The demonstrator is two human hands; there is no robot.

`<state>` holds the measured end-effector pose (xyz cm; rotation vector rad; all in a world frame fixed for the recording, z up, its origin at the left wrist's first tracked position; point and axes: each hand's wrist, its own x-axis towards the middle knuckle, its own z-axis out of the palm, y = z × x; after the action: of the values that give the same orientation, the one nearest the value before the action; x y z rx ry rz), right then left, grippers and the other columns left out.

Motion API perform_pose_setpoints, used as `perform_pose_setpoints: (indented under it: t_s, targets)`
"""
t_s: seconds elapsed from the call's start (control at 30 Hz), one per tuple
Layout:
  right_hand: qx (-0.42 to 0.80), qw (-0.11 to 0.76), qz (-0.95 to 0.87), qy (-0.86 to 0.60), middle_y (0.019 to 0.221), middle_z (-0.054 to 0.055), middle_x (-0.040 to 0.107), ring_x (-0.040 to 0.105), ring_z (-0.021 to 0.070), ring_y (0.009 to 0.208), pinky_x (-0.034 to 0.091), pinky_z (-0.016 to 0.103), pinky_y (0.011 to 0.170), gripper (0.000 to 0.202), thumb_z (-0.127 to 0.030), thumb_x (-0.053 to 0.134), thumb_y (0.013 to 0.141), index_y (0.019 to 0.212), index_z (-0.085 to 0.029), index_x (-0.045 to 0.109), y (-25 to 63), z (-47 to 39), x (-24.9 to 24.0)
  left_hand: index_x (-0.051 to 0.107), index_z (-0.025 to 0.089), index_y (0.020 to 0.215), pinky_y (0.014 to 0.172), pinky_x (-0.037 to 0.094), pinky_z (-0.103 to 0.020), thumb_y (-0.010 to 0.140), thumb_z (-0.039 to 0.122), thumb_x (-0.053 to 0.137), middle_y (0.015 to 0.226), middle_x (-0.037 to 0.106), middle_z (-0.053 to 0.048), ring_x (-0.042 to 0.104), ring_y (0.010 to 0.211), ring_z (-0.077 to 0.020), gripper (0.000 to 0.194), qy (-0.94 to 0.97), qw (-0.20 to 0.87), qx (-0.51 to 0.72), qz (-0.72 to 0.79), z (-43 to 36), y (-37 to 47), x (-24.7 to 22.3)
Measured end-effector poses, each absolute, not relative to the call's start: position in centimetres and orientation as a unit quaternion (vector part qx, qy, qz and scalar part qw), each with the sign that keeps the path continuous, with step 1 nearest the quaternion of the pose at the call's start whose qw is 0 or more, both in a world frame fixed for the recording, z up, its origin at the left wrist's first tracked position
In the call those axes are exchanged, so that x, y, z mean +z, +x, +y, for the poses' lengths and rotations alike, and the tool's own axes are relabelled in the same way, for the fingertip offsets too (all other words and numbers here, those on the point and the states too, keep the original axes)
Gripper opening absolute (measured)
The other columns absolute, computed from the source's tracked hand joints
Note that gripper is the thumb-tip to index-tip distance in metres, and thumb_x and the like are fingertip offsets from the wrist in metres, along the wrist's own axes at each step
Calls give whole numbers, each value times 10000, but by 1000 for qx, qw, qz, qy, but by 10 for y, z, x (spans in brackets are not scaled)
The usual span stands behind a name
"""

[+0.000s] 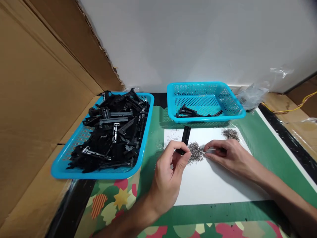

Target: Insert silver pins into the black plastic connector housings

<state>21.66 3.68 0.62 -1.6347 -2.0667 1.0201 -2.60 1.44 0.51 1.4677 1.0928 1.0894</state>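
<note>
My left hand (168, 172) pinches a narrow black plastic part (186, 135) between thumb and fingers, its long end pointing away from me. A pile of tiny metal springs or clips (195, 152) lies between my hands on a white sheet (210, 188); the pieces are too small to name surely. At the right edge of this pile, my right hand (226, 153) is closed on a thin silvery tool (210, 150) that looks like tweezers, its tip against the pile. My fingers partly hide the tool and the lower end of the black part.
A blue basket (146, 145) heaped with black plastic parts stands at left. Another blue basket (206, 118) at the back holds several similar parts. A second small metal pile (230, 134) sits at the sheet's far right. Behind it are a clear plastic bag (253, 94) and yellow cable (294, 107).
</note>
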Motion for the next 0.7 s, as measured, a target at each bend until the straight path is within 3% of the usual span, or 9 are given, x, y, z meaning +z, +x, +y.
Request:
perform_pose_setpoints:
  t_s: [0.1,0.2,0.33,0.5,0.7]
  targets:
    - [347,171,-722,-574,644,8,657,503,148,555,345,286,559,278,-403,603,1005,986,-191,782,215,33,5,601,227,1035,611,378,-236,1076,308,588,873,558,39,477,678,-77,91,622,471,448,437,17,-25,7]
    - [332,178,-723,-580,677,22,684,525,153,568,345,289,558,294,-412,580,1024,1006,-186,768,217,31,4,599,219,1035,577,356,-246,1074,320,591,812,526,47,447,629,-76,108,619,476,446,437,20,-24,6]
    - [333,198,-721,-575,651,9,628,483,150,569,326,293,555,313,-434,562,1035,986,-181,739,221,31,5,612,212,1037,572,349,-253,1070,345,599,800,522,46,432,613,-75,138,623,479,435,440,22,-23,5]
    - [401,254,-683,-555,723,2,614,451,140,623,318,274,561,275,-431,589,1019,929,-196,700,221,32,8,671,207,1038,678,423,-257,1070,327,595,952,626,3,532,749,-103,145,662,456,419,422,24,-21,5]
    - [399,316,-649,-565,611,-40,431,360,128,570,264,275,526,260,-413,644,976,916,-179,741,215,28,5,723,224,1073,691,421,-259,1073,295,582,983,633,1,546,755,-105,158,699,450,377,408,22,-18,5]
